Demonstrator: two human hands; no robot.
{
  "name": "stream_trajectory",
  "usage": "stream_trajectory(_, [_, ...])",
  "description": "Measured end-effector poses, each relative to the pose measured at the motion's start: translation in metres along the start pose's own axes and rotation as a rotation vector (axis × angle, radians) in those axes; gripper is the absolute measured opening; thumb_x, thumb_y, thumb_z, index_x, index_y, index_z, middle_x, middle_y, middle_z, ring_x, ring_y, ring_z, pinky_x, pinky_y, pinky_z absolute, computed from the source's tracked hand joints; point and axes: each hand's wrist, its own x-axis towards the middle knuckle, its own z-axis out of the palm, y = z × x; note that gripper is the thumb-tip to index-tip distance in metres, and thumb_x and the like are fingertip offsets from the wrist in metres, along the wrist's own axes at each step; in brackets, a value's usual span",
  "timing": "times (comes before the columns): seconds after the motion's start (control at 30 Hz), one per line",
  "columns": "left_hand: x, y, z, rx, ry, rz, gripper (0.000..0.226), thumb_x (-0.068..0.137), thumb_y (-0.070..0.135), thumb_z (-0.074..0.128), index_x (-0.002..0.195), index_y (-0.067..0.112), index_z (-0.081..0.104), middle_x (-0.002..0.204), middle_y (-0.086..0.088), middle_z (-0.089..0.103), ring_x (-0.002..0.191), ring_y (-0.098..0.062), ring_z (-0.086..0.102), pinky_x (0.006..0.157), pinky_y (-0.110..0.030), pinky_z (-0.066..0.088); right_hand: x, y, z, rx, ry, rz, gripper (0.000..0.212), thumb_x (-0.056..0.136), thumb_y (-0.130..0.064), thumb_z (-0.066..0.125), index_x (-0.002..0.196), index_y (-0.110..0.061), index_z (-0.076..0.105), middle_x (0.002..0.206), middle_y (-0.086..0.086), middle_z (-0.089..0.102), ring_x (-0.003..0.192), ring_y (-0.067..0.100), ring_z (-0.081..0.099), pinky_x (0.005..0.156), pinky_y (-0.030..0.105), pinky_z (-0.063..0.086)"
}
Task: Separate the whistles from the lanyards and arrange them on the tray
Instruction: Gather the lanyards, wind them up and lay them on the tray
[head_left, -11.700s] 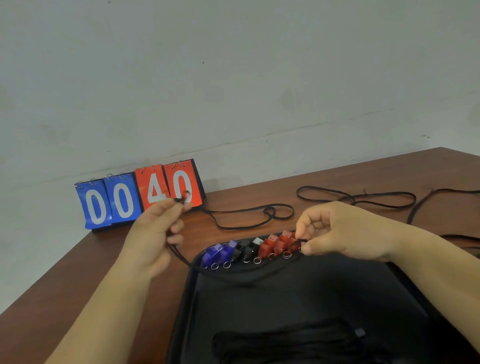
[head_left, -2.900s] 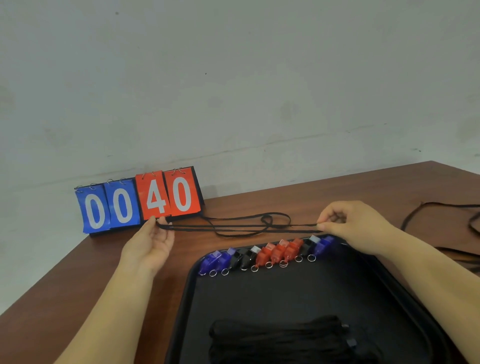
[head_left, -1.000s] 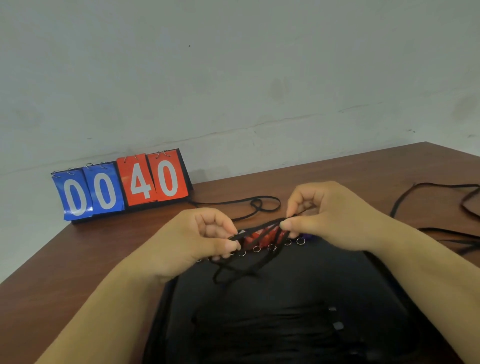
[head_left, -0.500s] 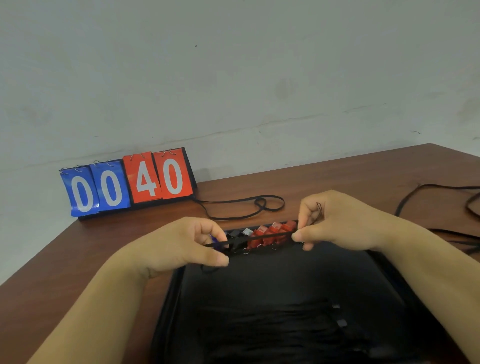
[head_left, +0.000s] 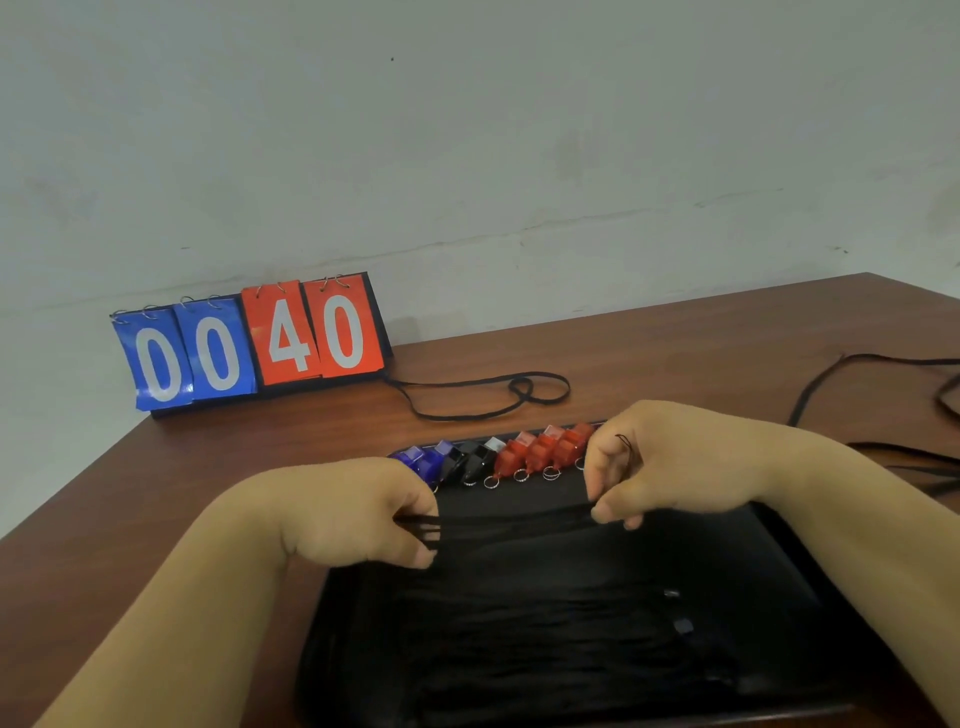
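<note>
A black tray (head_left: 789, 566) lies on the table in front of me. Along its far edge runs a row of whistles (head_left: 498, 457): blue, black, then red, each with a metal ring. My left hand (head_left: 358, 514) and my right hand (head_left: 665, 467) each pinch one end of a folded black lanyard (head_left: 514, 519), stretched between them just above the tray, nearer to me than the whistles. A pile of black lanyards (head_left: 545, 639) rests on the near part of the tray. My right hand hides the right end of the whistle row.
A flip scoreboard (head_left: 249, 345) reading 00 40 stands at the back left of the wooden table (head_left: 675, 358). One loose black lanyard (head_left: 493, 397) lies behind the tray. More lanyards (head_left: 883, 395) trail over the table at the right edge.
Both hands have brought the folded lanyard toward me, from over the whistle row to above the middle of the tray. The whistles now show beyond the hands.
</note>
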Motion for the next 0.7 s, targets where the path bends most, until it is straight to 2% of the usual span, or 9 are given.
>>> stream_trajectory(0.07, [-0.002,0.0,0.001,0.0,-0.041,-0.001,0.002,0.092,0.034,0.074,0.091,0.035,0.072,0.084,0.022,0.07,0.078,0.007,0.064,0.076,-0.016,0.049,0.001,0.001,0.002,-0.034,-0.042,0.005,0.006,0.086,-0.023,0.081,0.088,-0.021,0.076,0.082,-0.005,0.078,0.077,0.009,0.075,0.072,0.017,0.053])
stream_trajectory(0.13, [-0.003,0.001,0.002,-0.02,-0.029,-0.007,0.008,0.089,0.036,0.077,0.092,0.037,0.07,0.08,0.026,0.068,0.075,0.008,0.062,0.073,-0.014,0.049,0.001,0.002,0.004,-0.103,-0.06,0.006,0.007,0.085,-0.03,0.082,0.089,-0.026,0.078,0.088,-0.01,0.077,0.082,0.005,0.072,0.077,0.021,0.056])
stream_trajectory(0.2, [-0.003,0.002,0.003,-0.054,0.03,-0.021,0.016,0.087,0.042,0.078,0.1,0.038,0.07,0.092,0.021,0.069,0.083,0.004,0.065,0.081,-0.02,0.054,0.0,0.001,0.004,-0.138,-0.051,0.003,0.009,0.084,-0.037,0.081,0.09,-0.03,0.079,0.092,-0.016,0.075,0.084,0.0,0.069,0.08,0.021,0.056])
stream_trajectory(0.27, [-0.002,0.005,0.004,-0.058,0.108,-0.029,0.02,0.088,0.047,0.075,0.106,0.042,0.068,0.102,0.018,0.068,0.091,0.001,0.066,0.088,-0.027,0.056,-0.001,0.001,0.003,-0.125,-0.027,-0.002,0.01,0.085,-0.04,0.08,0.09,-0.032,0.078,0.09,-0.021,0.073,0.082,-0.002,0.068,0.075,0.019,0.055])
stream_trajectory(0.37, [0.002,0.011,0.008,-0.055,0.194,0.002,0.014,0.094,0.045,0.068,0.108,0.042,0.07,0.103,0.018,0.07,0.091,0.002,0.066,0.088,-0.024,0.055,-0.001,0.002,0.004,-0.136,-0.006,-0.007,0.009,0.087,-0.041,0.078,0.092,-0.034,0.078,0.088,-0.026,0.072,0.082,-0.006,0.066,0.072,0.016,0.051])
stream_trajectory(0.47, [0.005,0.015,0.011,-0.054,0.199,0.017,0.012,0.099,0.041,0.063,0.106,0.041,0.073,0.103,0.02,0.072,0.094,0.004,0.066,0.09,-0.024,0.053,0.001,0.002,0.007,-0.167,-0.037,-0.006,0.008,0.09,-0.038,0.075,0.096,-0.034,0.079,0.09,-0.021,0.074,0.082,-0.009,0.066,0.072,0.012,0.05])
stream_trajectory(0.57, [0.006,0.015,0.011,-0.036,0.166,0.006,0.017,0.099,0.031,0.064,0.106,0.044,0.072,0.104,0.021,0.071,0.094,0.005,0.065,0.089,-0.022,0.053,0.001,0.002,0.009,-0.168,-0.074,0.003,0.009,0.092,-0.032,0.074,0.099,-0.031,0.079,0.085,-0.02,0.073,0.077,-0.013,0.064,0.068,0.005,0.046])
stream_trajectory(0.7, [0.002,0.014,0.007,0.024,0.098,-0.023,0.053,0.092,-0.001,0.058,0.101,0.05,0.067,0.106,0.02,0.065,0.094,0.005,0.062,0.083,-0.017,0.052,0.002,0.003,0.009,-0.172,-0.076,0.002,0.007,0.092,-0.03,0.074,0.097,-0.031,0.079,0.082,-0.022,0.072,0.076,-0.014,0.063,0.069,0.003,0.044])
